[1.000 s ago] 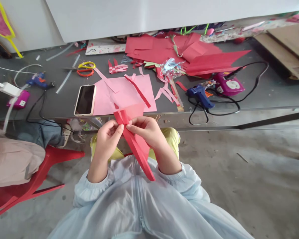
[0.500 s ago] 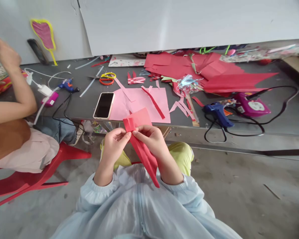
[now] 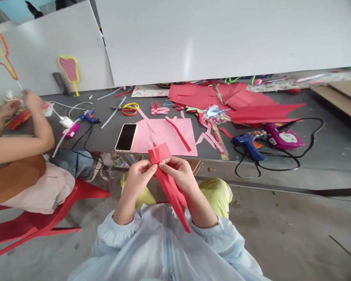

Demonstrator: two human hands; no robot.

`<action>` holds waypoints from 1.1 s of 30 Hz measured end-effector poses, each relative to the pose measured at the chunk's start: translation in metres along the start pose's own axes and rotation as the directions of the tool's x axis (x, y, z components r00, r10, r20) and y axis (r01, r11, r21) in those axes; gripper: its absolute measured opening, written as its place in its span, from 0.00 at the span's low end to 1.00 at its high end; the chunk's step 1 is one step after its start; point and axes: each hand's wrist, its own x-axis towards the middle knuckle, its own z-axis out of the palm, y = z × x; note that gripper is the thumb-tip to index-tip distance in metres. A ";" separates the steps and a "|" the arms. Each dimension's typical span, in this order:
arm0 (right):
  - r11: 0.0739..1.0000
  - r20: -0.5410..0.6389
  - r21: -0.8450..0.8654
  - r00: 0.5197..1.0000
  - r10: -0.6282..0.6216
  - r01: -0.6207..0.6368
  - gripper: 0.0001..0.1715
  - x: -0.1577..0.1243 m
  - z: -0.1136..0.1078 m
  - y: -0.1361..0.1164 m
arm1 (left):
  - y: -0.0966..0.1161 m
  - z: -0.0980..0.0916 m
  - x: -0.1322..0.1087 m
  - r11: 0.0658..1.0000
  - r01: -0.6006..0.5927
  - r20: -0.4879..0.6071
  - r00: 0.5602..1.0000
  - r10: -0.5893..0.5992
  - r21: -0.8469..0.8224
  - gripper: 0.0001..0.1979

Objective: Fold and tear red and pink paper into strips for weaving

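Over my lap, just off the table's front edge, I hold a folded piece of red paper (image 3: 172, 191). Its long tail slants down toward my jacket, and a squarish flap stands at its top. My left hand (image 3: 139, 178) pinches it between thumb and fingers from the left. From the right, my right hand (image 3: 179, 173) pinches it close beside the left thumb. Beyond my hands lie a pink sheet (image 3: 163, 132) with a red strip (image 3: 178, 134) on it, and a phone (image 3: 126, 137) at its left edge.
Scissors (image 3: 130, 109) and a woven paper piece (image 3: 159, 109) lie farther back. Red sheets (image 3: 199, 95) pile up behind. A blue glue gun (image 3: 249, 145) with looping cable sits right, by a purple box (image 3: 283, 136). At left, a co-worker's arm (image 3: 20, 148) holds an orange-and-yellow wire shape.
My view has tilted up and shifted a little left. The co-worker's hands have changed position, and the wire shape now shows. Both my hands still hold the red paper.
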 end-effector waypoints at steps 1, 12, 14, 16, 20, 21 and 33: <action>1.000 0.008 -0.005 1.000 0.009 -0.009 0.22 0.001 -0.001 -0.001 | 0.001 0.000 0.001 1.000 0.004 0.021 1.000 -0.004 0.006 0.14; 0.997 0.081 -0.027 0.994 0.068 -0.066 0.22 -0.004 -0.006 -0.016 | 0.011 0.002 -0.001 1.000 0.005 0.049 0.999 -0.006 0.013 0.13; 0.997 0.095 -0.028 0.993 0.077 -0.075 0.23 -0.006 -0.005 -0.018 | 0.010 0.002 -0.004 1.000 0.003 0.043 0.999 -0.003 0.008 0.13; 0.997 0.113 -0.037 0.991 0.071 -0.068 0.23 -0.009 -0.005 -0.018 | 0.007 0.002 -0.008 1.000 0.004 0.033 0.999 -0.004 0.007 0.14; 0.997 0.145 -0.066 0.988 0.054 -0.045 0.23 -0.016 -0.006 -0.017 | -0.002 0.002 -0.019 1.000 0.013 0.004 1.000 -0.013 0.005 0.16; 0.997 0.144 -0.069 0.988 0.054 -0.044 0.23 -0.018 -0.006 -0.017 | -0.003 0.002 -0.021 1.000 0.016 0.000 1.000 -0.016 0.003 0.16; 0.998 0.178 -0.063 0.984 0.014 -0.003 0.19 -0.025 -0.007 0.001 | -0.001 0.000 -0.048 0.998 0.033 -0.050 0.998 -0.036 -0.051 0.16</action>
